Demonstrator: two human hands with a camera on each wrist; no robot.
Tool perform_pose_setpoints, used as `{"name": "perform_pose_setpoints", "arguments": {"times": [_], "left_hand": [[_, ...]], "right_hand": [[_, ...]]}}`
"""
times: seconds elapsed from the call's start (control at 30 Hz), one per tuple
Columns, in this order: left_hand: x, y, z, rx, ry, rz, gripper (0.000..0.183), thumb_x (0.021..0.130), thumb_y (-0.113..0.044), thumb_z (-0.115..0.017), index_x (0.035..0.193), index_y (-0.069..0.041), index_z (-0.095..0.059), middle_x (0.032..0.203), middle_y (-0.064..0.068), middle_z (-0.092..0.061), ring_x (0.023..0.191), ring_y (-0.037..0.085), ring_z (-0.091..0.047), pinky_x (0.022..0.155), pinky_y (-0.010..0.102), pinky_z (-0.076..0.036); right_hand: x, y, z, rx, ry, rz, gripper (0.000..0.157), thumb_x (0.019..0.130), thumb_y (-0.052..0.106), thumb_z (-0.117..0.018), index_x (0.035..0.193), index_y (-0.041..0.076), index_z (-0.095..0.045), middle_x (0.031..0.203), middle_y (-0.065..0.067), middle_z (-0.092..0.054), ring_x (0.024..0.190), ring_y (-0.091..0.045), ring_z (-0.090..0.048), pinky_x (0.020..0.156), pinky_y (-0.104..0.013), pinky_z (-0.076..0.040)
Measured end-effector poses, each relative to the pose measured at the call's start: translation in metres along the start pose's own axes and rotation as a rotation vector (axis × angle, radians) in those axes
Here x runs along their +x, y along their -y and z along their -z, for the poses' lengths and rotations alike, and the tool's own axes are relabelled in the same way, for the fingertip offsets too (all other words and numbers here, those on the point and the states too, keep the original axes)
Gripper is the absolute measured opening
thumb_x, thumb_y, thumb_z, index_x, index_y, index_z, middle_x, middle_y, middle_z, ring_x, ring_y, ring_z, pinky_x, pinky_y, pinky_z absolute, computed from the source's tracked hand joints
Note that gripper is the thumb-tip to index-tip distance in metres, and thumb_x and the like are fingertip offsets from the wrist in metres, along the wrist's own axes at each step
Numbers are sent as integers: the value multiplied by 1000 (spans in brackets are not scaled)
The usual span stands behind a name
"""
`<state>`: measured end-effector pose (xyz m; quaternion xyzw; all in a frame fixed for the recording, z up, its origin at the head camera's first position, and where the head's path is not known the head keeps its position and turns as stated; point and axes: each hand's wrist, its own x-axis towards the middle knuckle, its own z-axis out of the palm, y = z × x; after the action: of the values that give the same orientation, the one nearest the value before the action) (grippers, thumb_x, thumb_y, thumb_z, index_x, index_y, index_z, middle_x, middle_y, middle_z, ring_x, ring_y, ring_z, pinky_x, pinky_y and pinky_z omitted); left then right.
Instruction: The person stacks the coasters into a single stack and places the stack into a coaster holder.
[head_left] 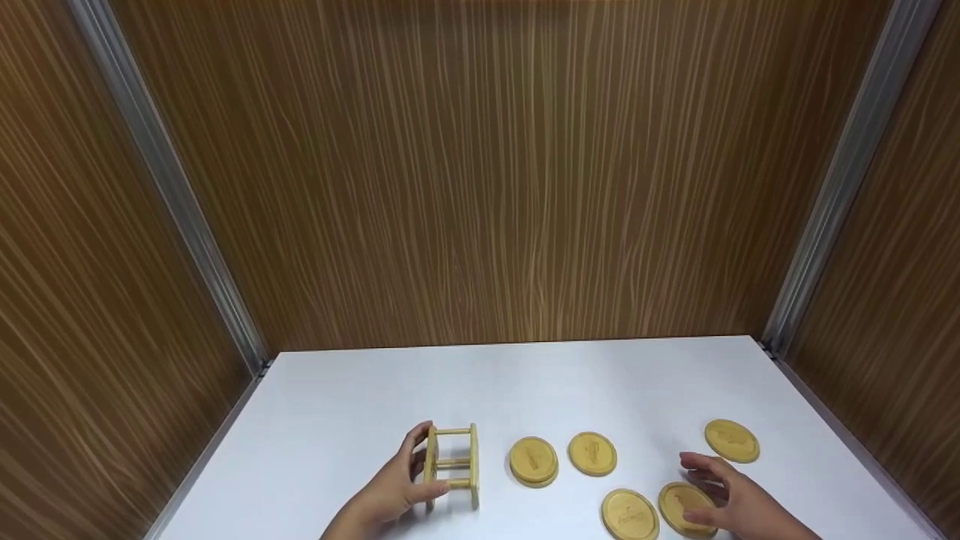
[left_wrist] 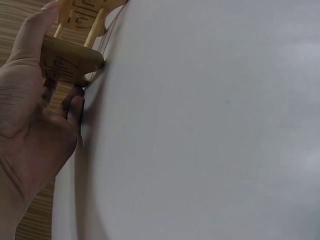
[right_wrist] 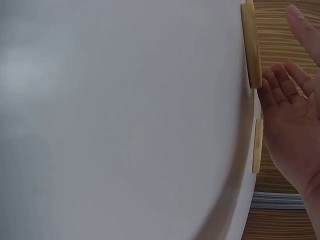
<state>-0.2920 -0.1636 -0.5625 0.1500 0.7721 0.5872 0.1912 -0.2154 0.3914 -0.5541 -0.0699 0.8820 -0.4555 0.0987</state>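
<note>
My left hand [head_left: 388, 486] grips a small wooden coaster rack [head_left: 474, 461], two end plates joined by thin rods, by its left plate. In the left wrist view, carved line patterns mark the rack [left_wrist: 65, 62], with the thumb along one side and the fingers on the other. Over a round wooden coaster [head_left: 673, 508] at the front right, my right hand [head_left: 742, 504] hovers with its thumb and fingers spread apart. The right wrist view catches a coaster edge-on [right_wrist: 251, 47] beside those relaxed fingers [right_wrist: 282, 87].
Two coasters lie stacked [head_left: 533, 459] right of the rack. Single engraved coasters lie beside them [head_left: 592, 454], at the front [head_left: 628, 515] and farther right [head_left: 732, 440]. Wood-grain panels [head_left: 525, 187] with metal corner posts [head_left: 840, 172] enclose the white table [head_left: 375, 382].
</note>
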Motion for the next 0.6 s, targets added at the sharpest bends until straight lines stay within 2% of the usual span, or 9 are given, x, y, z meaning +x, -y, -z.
{"name": "perform_pose_setpoints", "arguments": {"times": [0.03, 0.1, 0.17, 0.27, 0.37, 0.6], "left_hand": [[0, 0, 0, -4, 3, -1, 124, 92, -31, -89, 175, -14, 2, 183, 24, -1, 167, 50, -18, 138, 62, -20], [0, 0, 0, -6, 5, -4, 124, 92, -31, -89, 175, -14, 2, 183, 24, -1, 168, 50, -17, 138, 63, -19], [0, 1, 0, 5, 7, -12, 124, 91, -31, -89, 174, -14, 2, 183, 25, -1, 167, 51, -17, 138, 63, -19], [1, 2, 0, 18, 5, -19, 125, 91, -32, -90, 174, -12, 1, 182, 25, -3, 167, 50, -18, 139, 62, -18], [1, 2, 1, 21, 1, -21, 125, 90, -32, -90, 174, -12, 1, 182, 25, -4, 168, 49, -19, 139, 60, -18], [1, 2, 0, -11, 1, -11, 124, 91, -31, -90, 175, -14, 0, 183, 24, -4, 167, 48, -23, 137, 59, -24]], "right_hand": [[-1, -1, 2, -8, 9, 6, 102, 87, 39, -91, 159, -10, -38, 160, -36, -48, 146, -56, -51, 115, -39, -58], [-2, -4, 4, -30, 23, 15, 100, 89, 39, -89, 159, -11, -39, 158, -36, -51, 144, -55, -53, 110, -26, -59], [-4, -6, 5, -32, 41, 33, 96, 92, 37, -88, 159, -12, -38, 156, -36, -53, 142, -55, -55, 104, -14, -56], [-6, -8, 5, -38, 67, 61, 97, 90, 32, -90, 158, -14, -38, 154, -36, -53, 140, -56, -55, 100, -7, -51], [-6, -8, 5, -52, 85, 65, 100, 85, 30, -93, 158, -12, -39, 154, -35, -53, 142, -57, -54, 99, -5, -50], [-5, -3, -1, -75, 100, -2, 100, 78, 28, -97, 158, -3, -44, 156, -29, -53, 145, -57, -51, 96, -4, -48]]}}
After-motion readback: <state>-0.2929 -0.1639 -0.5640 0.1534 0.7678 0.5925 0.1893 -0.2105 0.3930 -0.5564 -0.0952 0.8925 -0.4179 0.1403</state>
